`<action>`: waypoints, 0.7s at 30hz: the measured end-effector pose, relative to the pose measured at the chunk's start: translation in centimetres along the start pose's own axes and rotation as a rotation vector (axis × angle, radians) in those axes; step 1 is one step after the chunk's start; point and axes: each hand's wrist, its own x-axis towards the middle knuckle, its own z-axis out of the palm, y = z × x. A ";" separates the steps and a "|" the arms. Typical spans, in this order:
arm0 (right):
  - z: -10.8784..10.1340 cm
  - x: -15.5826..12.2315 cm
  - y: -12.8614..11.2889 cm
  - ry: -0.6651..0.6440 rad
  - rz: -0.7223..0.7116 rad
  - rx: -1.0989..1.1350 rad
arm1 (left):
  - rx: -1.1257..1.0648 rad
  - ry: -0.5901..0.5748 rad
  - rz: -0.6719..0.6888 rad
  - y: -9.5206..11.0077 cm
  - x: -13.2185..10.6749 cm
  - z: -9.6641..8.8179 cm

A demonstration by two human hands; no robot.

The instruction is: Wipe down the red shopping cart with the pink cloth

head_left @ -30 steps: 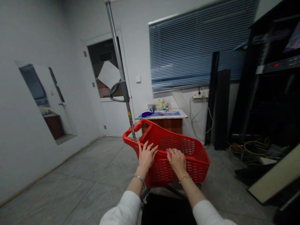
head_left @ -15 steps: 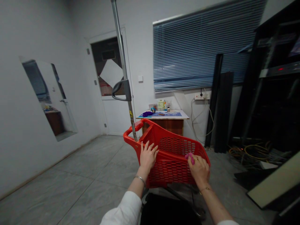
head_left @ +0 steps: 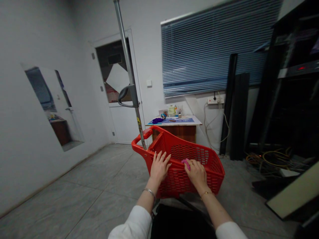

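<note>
Red cart (head_left: pixel 173 180) close before the person: left hand (head_left: pixel 160 167) splayed, gripping nothing, on the near rim's (head_left: pixel 177 163) left part, apparently steadying it; right hand (head_left: pixel 196 173) curled round a pink cloth (head_left: pixel 186 164), bunched seemingly to keep it against the rim further right.

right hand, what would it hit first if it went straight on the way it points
Probably the far side wall of the red cart, across the opening from the right hand, though depth is hard to judge from one view.
</note>
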 end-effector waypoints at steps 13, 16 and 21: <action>-0.2 -0.9 2.2 0.101 0.170 -0.098 | 0.015 0.029 -0.033 1.4 -0.1 -0.3; 0.2 0.4 -1.9 0.044 0.091 -0.037 | 0.011 0.013 -0.034 1.6 -0.1 0.0; 0.4 1.0 -3.4 0.017 0.047 0.018 | 0.006 0.013 -0.021 1.3 -0.3 0.7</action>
